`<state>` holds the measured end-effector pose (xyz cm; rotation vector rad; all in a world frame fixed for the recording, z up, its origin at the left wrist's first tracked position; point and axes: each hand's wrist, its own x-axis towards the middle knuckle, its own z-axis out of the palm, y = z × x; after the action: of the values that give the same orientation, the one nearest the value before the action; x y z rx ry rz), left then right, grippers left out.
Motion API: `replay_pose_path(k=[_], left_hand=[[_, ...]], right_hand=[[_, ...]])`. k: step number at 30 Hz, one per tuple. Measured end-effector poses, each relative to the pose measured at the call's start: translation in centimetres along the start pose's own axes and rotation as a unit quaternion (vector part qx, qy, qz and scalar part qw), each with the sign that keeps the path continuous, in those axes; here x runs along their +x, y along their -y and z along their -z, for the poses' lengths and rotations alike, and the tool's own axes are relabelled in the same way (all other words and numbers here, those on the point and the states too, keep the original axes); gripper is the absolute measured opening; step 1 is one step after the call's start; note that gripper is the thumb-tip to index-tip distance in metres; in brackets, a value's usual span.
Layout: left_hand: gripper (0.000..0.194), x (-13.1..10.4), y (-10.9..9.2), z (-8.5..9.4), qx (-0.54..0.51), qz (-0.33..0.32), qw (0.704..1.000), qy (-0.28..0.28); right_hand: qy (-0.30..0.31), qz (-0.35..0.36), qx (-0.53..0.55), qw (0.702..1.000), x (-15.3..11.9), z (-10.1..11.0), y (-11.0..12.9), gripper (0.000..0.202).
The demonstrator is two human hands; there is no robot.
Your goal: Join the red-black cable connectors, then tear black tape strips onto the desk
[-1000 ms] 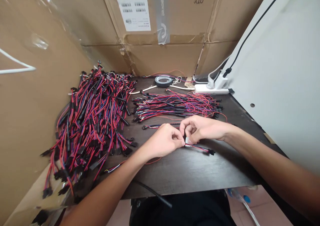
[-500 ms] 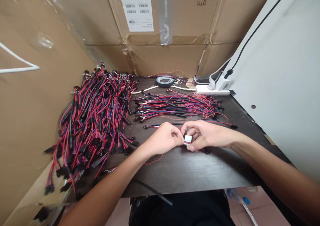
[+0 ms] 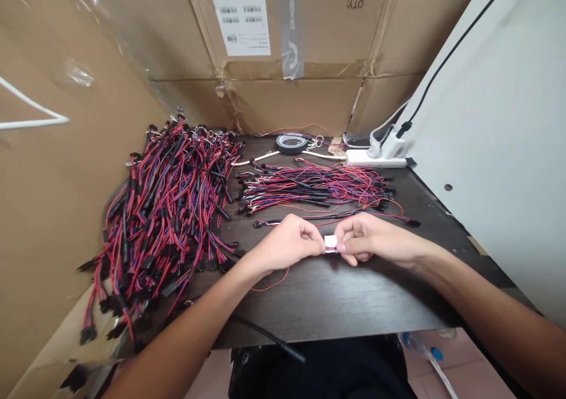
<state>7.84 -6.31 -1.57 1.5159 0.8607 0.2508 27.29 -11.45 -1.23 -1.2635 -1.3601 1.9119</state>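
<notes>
Between my hands is a small white label (image 3: 331,241), with thin red and dark wires crossing its lower part. My left hand (image 3: 295,243) pinches the wires at the label's left edge. On the right edge, my right hand (image 3: 360,238) closes thumb and finger on the label and wires. A thin orange wire (image 3: 276,282) curves out below my left hand. Just beyond both hands lies a single wire harness (image 3: 327,216) with black connectors. Behind it a flat bundle of red, blue and black harnesses (image 3: 313,187) stretches sideways.
A large heap of wire harnesses (image 3: 177,198) covers the left of the dark table (image 3: 354,304). At the back are a tape roll (image 3: 292,144) and a white power strip (image 3: 375,159). A black cable (image 3: 269,334) hangs over the front edge. Cardboard (image 3: 300,101) stands behind.
My right hand has shifted slightly right and its fingers have moved from behind the label to its right edge. The label now lies flatter between both hands.
</notes>
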Motion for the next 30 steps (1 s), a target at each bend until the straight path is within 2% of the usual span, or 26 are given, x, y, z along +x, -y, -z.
replay_pose_path(k=[4,12,16,22,25,27,30], left_hand=[[0.014,-0.1,-0.1,0.0,-0.01,0.005,1.0,-0.006],[0.014,-0.4,-0.6,-0.1,-0.056,0.014,0.998,0.001],[0.018,-0.4,-0.3,-0.3,-0.056,0.009,0.998,0.02],[0.019,-0.3,-0.2,-0.3,-0.028,-0.011,0.999,0.023],[0.019,-0.4,-0.5,-0.1,-0.068,-0.002,0.997,0.023],[0.02,-0.5,-0.7,0.1,-0.107,0.028,0.993,0.032],[0.02,-0.5,-0.7,0.4,-0.167,0.083,0.981,0.057]], right_hand=[[-0.002,0.002,0.025,1.0,0.0,0.1,-0.1,0.022],[-0.022,0.026,-0.028,0.999,0.0,-0.2,0.0,0.022],[-0.01,0.01,-0.049,0.999,0.0,-0.5,0.0,0.022],[-0.057,0.063,-0.154,0.984,-0.1,-0.9,0.3,0.013],[-0.045,0.09,-0.161,0.982,-0.4,-1.1,0.3,0.011],[-0.043,0.133,-0.203,0.969,-0.5,-1.1,0.1,0.017],[-0.067,0.199,-0.329,0.921,-0.4,-1.2,-0.4,0.033]])
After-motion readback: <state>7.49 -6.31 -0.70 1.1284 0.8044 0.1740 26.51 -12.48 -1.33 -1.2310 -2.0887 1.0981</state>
